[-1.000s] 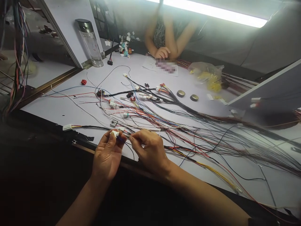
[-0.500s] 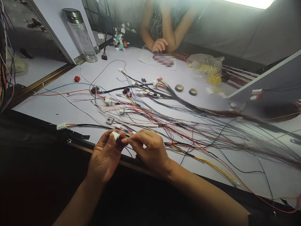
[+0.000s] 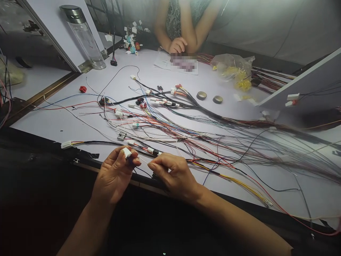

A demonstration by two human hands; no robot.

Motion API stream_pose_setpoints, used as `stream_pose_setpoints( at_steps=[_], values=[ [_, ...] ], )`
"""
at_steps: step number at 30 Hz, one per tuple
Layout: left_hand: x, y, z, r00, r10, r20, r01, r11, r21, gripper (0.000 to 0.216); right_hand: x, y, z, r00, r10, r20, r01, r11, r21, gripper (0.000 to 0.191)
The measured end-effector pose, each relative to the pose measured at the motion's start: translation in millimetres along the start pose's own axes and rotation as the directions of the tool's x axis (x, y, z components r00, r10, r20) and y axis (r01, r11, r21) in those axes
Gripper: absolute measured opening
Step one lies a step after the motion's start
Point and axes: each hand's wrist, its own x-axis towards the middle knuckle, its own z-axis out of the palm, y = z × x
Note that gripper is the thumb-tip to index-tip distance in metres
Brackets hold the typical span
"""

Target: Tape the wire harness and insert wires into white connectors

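Between the thumb and fingers of my left hand (image 3: 113,174) is a white connector (image 3: 127,153), held above the table's near edge. My right hand (image 3: 176,174) pinches a thin white wire (image 3: 144,161) that runs across to the connector. Whether the wire's end sits inside the connector is hidden by my left fingers. Just behind my hands lies a black-sleeved cable with a white plug (image 3: 67,144) at its left end. Many loose wires and connectors of the harness (image 3: 197,138) spread over the white table (image 3: 39,124).
A glass bottle (image 3: 86,42) stands at the back left. Two tape rolls (image 3: 201,95) and a bag of yellow parts (image 3: 234,71) lie farther back. Across the table, another person's hand (image 3: 178,45) rests near a paper sheet (image 3: 161,61). A white panel (image 3: 306,76) rises at the right.
My right hand has drawn a little away from my left, and more of the white wire shows between them. The camera view has shifted slightly.
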Motion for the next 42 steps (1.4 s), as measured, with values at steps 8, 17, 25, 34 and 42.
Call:
stream_pose_setpoints(
  at_steps=[8, 17, 25, 34, 42],
  values=[
    [-1.0, 3.0, 1.6, 0.998, -0.052, 0.047, 0.051, 0.998, 0.027, 0.023, 0.5, -2.5, -8.8, 1.000, -0.006, -0.021, 0.004, 0.996, -0.092, 0.017],
    [-4.6, 4.5, 1.1, 0.994, -0.090, 0.060, 0.090, 0.996, 0.001, 0.025, -5.9, -5.2, 4.6, 0.996, -0.045, -0.078, 0.039, 0.996, -0.077, 0.019],
    [-5.6, 6.1, 4.5, 0.985, -0.150, 0.084, 0.150, 0.989, 0.005, 0.026, -9.9, -7.1, 9.9, 0.986, 0.070, -0.150, -0.050, 0.990, 0.132, 0.014],
    [-6.4, 4.3, 3.2, 0.991, -0.136, 0.007, 0.136, 0.990, -0.041, 0.029, -11.7, -8.0, 10.0, 0.963, -0.031, -0.269, 0.021, 0.999, -0.038, 0.013],
    [-6.2, -5.0, 6.3, 0.993, -0.104, -0.051, 0.096, 0.986, -0.135, 0.029, -13.9, -7.6, 14.2, 0.882, -0.289, -0.372, 0.148, 0.920, -0.362, 0.015]
  ],
)
